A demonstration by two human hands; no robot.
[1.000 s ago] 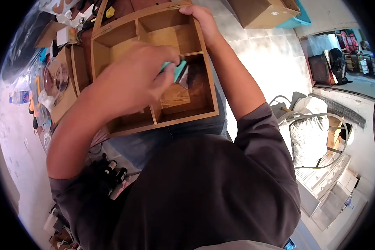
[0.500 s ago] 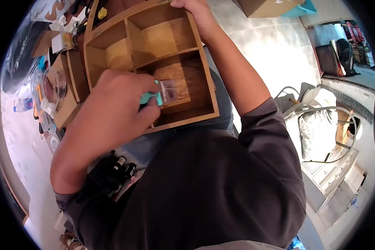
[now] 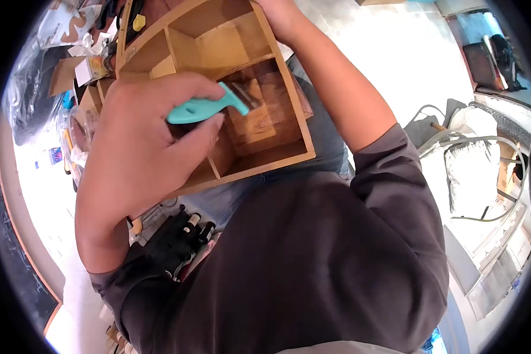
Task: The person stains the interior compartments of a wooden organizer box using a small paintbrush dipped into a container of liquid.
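Observation:
My left hand [image 3: 153, 130] is closed around the turquoise handle of a paintbrush [image 3: 202, 108], thumb on the near side. The brush head, blurred, is over the lower right compartment of a wooden box [image 3: 218, 175] with dividers. That compartment's floor has a glossy, streaky brown surface. At the box's far right corner my right hand [image 3: 279, 20] grips the rim, its fingers partly cut off by the frame's top edge. The box rests tilted over my lap, and my left hand hides part of its left compartments.
Left of the box are a small carton [image 3: 91, 69], crumpled paper and plastic wrap [image 3: 29, 100]. Black tools [image 3: 180, 236] lie below my left forearm. On the right stand a white bag [image 3: 472, 171] ringed by a hose and a pale drawer unit [image 3: 484, 251].
My left hand has lifted and turned the brush, so more of its handle shows and its head sits higher and blurred. The view has shifted slightly; my right hand stays on the rim.

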